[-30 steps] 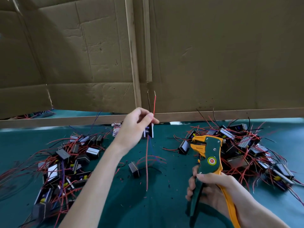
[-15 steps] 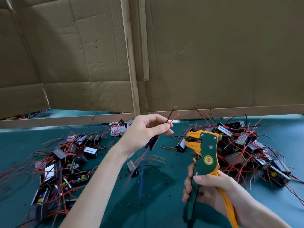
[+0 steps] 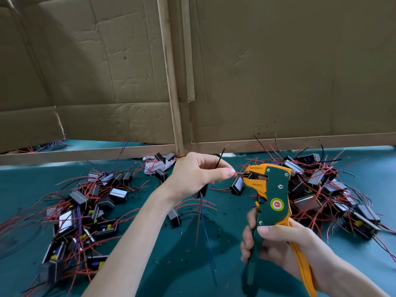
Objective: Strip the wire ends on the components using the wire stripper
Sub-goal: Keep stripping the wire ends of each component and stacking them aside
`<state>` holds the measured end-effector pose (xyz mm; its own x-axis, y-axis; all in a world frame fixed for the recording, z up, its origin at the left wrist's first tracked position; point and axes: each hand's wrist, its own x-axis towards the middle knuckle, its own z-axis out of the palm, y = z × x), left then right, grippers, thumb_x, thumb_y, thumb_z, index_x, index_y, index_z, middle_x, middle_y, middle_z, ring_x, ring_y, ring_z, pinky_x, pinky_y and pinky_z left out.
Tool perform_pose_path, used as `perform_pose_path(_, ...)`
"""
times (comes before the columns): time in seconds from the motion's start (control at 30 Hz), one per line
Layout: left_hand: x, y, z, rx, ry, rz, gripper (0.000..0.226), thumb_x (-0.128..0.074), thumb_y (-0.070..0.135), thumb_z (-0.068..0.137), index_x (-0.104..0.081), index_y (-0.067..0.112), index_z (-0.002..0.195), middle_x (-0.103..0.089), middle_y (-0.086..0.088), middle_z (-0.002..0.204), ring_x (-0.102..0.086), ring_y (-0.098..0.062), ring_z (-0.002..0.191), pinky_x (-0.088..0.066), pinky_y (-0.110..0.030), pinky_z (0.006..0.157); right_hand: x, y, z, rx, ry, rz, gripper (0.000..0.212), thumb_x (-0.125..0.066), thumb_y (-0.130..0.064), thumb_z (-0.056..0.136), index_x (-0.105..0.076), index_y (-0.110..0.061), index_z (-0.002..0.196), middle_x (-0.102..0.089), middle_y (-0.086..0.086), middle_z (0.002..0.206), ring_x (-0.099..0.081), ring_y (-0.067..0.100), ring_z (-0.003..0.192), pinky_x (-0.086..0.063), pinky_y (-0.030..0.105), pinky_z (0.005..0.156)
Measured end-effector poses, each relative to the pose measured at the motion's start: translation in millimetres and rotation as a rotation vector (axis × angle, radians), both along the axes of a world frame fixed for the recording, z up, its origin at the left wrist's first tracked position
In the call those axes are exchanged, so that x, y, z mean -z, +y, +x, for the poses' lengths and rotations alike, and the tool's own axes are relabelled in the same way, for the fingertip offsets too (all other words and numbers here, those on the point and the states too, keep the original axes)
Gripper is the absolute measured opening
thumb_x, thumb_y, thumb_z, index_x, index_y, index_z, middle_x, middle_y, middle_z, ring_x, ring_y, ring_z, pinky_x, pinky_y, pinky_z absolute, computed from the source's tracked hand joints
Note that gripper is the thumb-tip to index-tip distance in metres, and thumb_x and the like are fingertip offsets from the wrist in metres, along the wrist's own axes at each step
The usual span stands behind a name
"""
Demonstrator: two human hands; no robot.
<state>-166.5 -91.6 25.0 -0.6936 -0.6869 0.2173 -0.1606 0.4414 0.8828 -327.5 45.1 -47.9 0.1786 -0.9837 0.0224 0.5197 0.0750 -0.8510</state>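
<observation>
The person's left hand [image 3: 197,174] is lifted just above the desk [image 3: 231,215]; its grip is narrow, thumb and forefinger pinching a red wire [image 3: 239,173] near its tip; a black wire [image 3: 219,159] sticks up past the knuckles. Below the palm hangs the component [image 3: 200,191] the wires belong to, mostly hidden by the hand, and a blue wire [image 3: 203,221] trails down from it towards the desk. The tip of the red wire reaches into the orange mouth of the wire stripper [image 3: 272,189]; I cannot tell whether the mouth has closed on it. The right hand [image 3: 278,243] holds that tool upright, its grip wrapped round the green and orange handles, thumb across the front. On the green desk a left heap [image 3: 85,206] of small black components with tangled red leads lies well apart from a right heap [image 3: 321,185] just behind the stripper; one loose box [image 3: 174,217] lies between them beside the left forearm; a cardboard wall [image 3: 278,71] stands at the back.
</observation>
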Motion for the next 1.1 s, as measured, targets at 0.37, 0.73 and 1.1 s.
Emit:
perform_pose_path(0.37,-2,6,-1,0.123,-0.005,0.048,0.012,-0.069,0.023,0.086,-0.074,0.022,0.075,-0.056,0.014,0.053,-0.038,-0.009,0.046,-0.035,-0.02,0.045,3,2,-3,-0.055,0.057,-0.066,0.032,-0.083,-0.011,0.069,-0.057,-0.002,0.085,-0.054,0.024,0.07,-0.058,0.037,0.067,-0.053,0.049,0.069)
perform_pose_path(0.73,-1,4,-1,0.148,0.0,0.042,0.011,-0.071,0.026,0.084,-0.076,0.025,0.075,-0.069,0.008,0.072,-0.052,-0.015,0.065,-0.043,-0.023,0.064,6,3,-10,-0.05,0.19,-0.072,0.025,-0.079,-0.021,0.08,-0.059,-0.008,0.076,-0.053,0.016,0.062,-0.057,0.03,0.058,-0.052,0.042,0.064)
perform_pose_path(1.1,-3,8,-2,0.159,-0.021,0.027,0.018,-0.066,0.023,0.09,-0.07,0.022,0.072,-0.054,0.016,0.048,-0.041,-0.008,0.043,-0.035,-0.016,0.044,3,4,-9,-0.057,0.184,-0.071,0.024,-0.08,-0.022,0.079,-0.061,-0.008,0.077,-0.053,0.018,0.064,-0.057,0.031,0.06,-0.052,0.044,0.065)
